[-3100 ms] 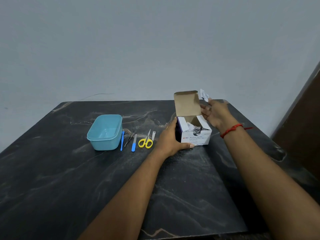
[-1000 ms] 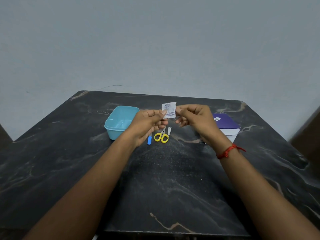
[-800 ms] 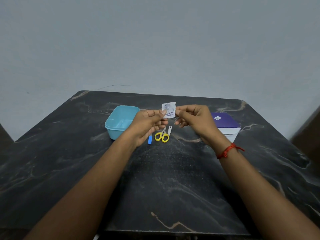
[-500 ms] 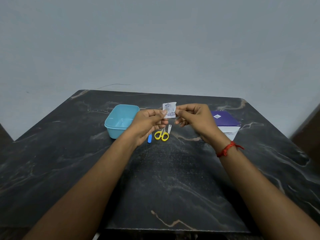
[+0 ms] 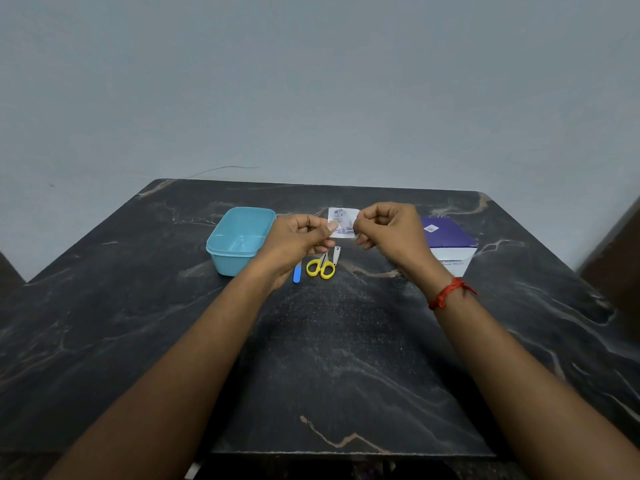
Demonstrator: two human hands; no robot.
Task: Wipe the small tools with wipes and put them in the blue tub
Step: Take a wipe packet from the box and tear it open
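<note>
Above the dark table (image 5: 346, 358) a sealed wipe sachet (image 5: 342, 221) is pinched at its edges by the left hand (image 5: 298, 239) and right hand (image 5: 389, 230) — unopened, apparently. Nothing lies in the blue tub (image 5: 239, 239); the scissors (image 5: 322, 266) and other tools — unwiped, judging by this — remain beside it.

Plain pale grey-blue wall (image 5: 311, 81) fills the upper half, evenly lit, with a thin dark hairline mark (image 5: 225, 169) just above the far edge of the worktop. Worktop (image 5: 329, 358) is black marble-look stone with white and tan veins, rounded far corners, soft sheen on the right side. Dark brown wooden surface (image 5: 620, 258) at the right edge; a small dark brown patch (image 5: 8, 271) at the left edge, too little shown to identify.
</note>
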